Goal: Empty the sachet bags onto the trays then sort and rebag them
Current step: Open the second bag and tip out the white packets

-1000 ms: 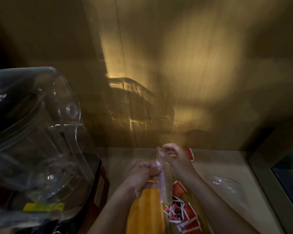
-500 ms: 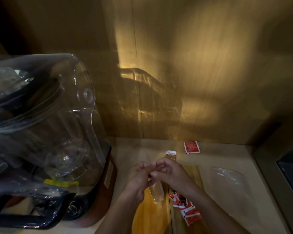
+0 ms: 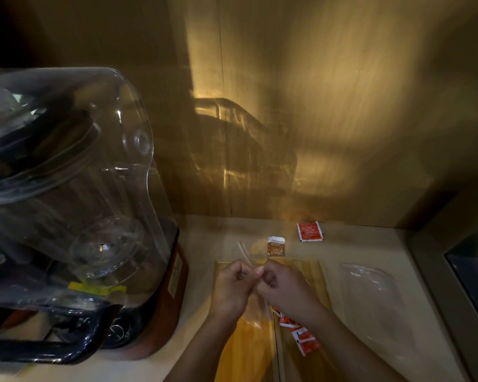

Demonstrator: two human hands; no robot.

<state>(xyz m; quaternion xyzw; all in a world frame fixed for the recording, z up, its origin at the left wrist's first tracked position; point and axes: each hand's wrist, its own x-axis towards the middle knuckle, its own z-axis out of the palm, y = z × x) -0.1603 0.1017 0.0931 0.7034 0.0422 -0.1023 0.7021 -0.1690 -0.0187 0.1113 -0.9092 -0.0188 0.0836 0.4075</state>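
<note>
My left hand and my right hand meet over the wooden trays, both pinching the top of a clear plastic bag that hangs between them. The left wooden tray lies below my left wrist. On the right wooden tray, several red sachets lie under my right forearm. A brown sachet and a red sachet rest on the counter beyond the trays.
A large blender with a clear cover fills the left side. Another clear plastic bag lies flat on the counter to the right. A dark sink edge runs along the far right. A wooden wall stands behind.
My hands came down from a raised position and closed together on the bag's top. The camera tilted, so the brown and red sachets behind came into view.
</note>
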